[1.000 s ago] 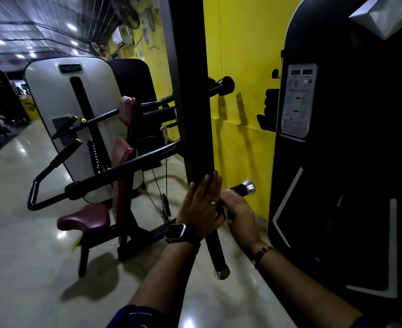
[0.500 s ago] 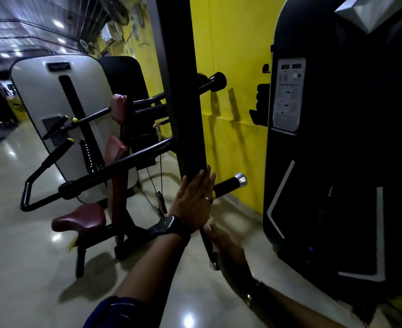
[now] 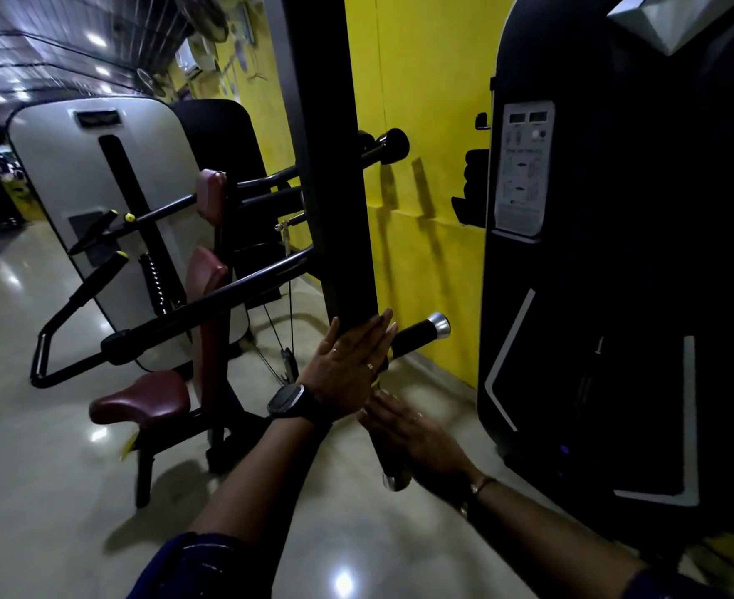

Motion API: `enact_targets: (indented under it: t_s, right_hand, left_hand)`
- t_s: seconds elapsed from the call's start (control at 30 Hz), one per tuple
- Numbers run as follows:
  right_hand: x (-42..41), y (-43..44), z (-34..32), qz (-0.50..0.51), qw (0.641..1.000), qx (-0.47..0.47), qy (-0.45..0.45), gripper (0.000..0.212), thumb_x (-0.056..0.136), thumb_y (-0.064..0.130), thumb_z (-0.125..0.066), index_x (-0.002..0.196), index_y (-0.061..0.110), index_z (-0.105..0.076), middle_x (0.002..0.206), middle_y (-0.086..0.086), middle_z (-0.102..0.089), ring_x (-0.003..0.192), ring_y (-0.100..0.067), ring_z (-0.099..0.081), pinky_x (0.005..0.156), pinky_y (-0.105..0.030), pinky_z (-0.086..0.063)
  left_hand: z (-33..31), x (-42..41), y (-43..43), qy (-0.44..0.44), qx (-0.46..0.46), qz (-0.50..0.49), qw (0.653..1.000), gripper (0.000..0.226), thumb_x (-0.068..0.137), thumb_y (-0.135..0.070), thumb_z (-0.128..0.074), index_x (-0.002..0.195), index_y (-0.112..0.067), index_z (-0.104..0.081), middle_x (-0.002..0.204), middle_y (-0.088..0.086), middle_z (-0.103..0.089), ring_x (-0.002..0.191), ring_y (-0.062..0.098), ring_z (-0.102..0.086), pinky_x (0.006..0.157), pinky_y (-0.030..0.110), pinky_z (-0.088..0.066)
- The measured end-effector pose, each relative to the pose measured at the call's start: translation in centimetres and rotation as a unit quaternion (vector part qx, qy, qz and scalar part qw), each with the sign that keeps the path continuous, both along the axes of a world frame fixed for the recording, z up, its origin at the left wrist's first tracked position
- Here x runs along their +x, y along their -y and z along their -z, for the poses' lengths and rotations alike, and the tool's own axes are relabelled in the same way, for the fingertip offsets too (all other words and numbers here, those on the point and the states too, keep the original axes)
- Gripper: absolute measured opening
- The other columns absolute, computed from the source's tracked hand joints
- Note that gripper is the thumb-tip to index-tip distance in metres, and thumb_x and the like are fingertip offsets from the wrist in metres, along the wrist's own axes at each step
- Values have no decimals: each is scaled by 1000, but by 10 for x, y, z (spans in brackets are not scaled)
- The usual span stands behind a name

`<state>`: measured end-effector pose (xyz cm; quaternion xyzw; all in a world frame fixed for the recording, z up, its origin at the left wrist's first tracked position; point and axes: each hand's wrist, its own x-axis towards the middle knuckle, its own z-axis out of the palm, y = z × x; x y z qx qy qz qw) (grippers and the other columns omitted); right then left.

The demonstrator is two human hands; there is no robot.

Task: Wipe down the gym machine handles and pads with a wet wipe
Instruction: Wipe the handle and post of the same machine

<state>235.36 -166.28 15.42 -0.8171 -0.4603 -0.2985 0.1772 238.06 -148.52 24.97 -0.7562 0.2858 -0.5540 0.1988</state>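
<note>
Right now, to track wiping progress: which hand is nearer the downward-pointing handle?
Right. The right hand lies on the downward-pointing handle; the left hand presses flat on the black post above it.

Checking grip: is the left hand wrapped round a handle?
No, the left hand lies flat with straight fingers against the black upright.

Right grip (image 3: 417,434) blurred; hold apparently unreadable.

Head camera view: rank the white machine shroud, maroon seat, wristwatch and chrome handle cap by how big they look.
1. white machine shroud
2. maroon seat
3. wristwatch and chrome handle cap look alike; the wristwatch is nearer, so unranked.
</note>
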Motion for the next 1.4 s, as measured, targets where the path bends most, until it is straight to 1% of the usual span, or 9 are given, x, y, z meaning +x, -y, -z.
enact_targets:
  t_s: [0.1,0.27,0.47,0.67,0.8,0.93,1.07,1.27,1.4]
  right_hand:
    - [9,-4,21,58,987,-123,81,48,104,32,-35,141,2,-38,148,-22,-36,137,0,-35,117,-24,-21]
    - [-7,8,54,-49,942,-305,131,15,82,11,-73,97,14,-74,104,-5,-71,105,-24,-65,115,-44,-28]
    - [15,-10,4,134,916,-201,321,43,106,27,-21,148,36,-29,156,-6,-27,145,-20,-23,121,-32,-13]
    - [9,-13,24,59,921,-274,271,41,98,0,-31,112,3,-69,112,-17,-67,114,-37,-58,109,-50,-36]
    - [-15,-3,62,19,843,-456,285,14,79,15,-79,92,17,-74,92,-1,-71,96,-25,-65,107,-44,-38]
    - [-5,16,57,-30,889,-337,308,35,92,5,-54,127,9,-55,124,-11,-61,119,-33,-56,112,-49,-31]
    - [19,18,-3,-19,986,-64,150,38,102,5,-32,139,8,-44,142,-10,-49,133,-28,-44,110,-39,-35]
    - [5,19,27,-1,999,17,-40,46,96,6,-46,136,29,-45,146,13,-42,131,-12,-44,104,-38,-45]
    - [-22,31,81,-4,986,97,-134,46,92,5,-45,136,15,-51,137,-4,-54,115,-20,-59,96,-24,-48]
  left_hand:
    - [2,1,-3,10,13,-4,1000,46,105,-31,-32,145,-10,-37,150,2,-36,151,19,-1,120,47,-1]
    - [9,2,-6,-7,3,-33,999,83,85,-43,-67,150,-9,-29,156,3,-25,151,20,1,121,49,4]
    - [9,3,-4,-16,11,-47,999,55,96,-26,-39,148,-10,-33,155,2,-26,151,21,0,120,49,6]
    - [10,4,-5,-14,9,-52,999,64,94,-30,-48,151,-9,-29,157,3,-29,151,22,4,119,50,2]
    - [11,4,-5,-10,-2,-42,999,73,89,-36,-58,151,-10,-29,155,2,-26,151,22,4,120,50,1]
    - [12,5,-4,-3,-4,-45,999,82,83,-40,-65,150,-10,-30,156,1,-24,151,22,2,119,50,0]
    - [13,7,-3,5,0,-51,999,66,89,-27,-50,150,-9,-31,155,2,-27,151,22,4,119,50,0]
    - [16,8,-4,3,-9,-62,998,83,82,-45,-67,149,-10,-34,155,4,-32,151,22,-2,119,51,-2]
    - [16,8,-4,5,-4,-65,998,81,82,-43,-67,148,-10,-35,154,5,-33,150,25,-8,121,50,3]
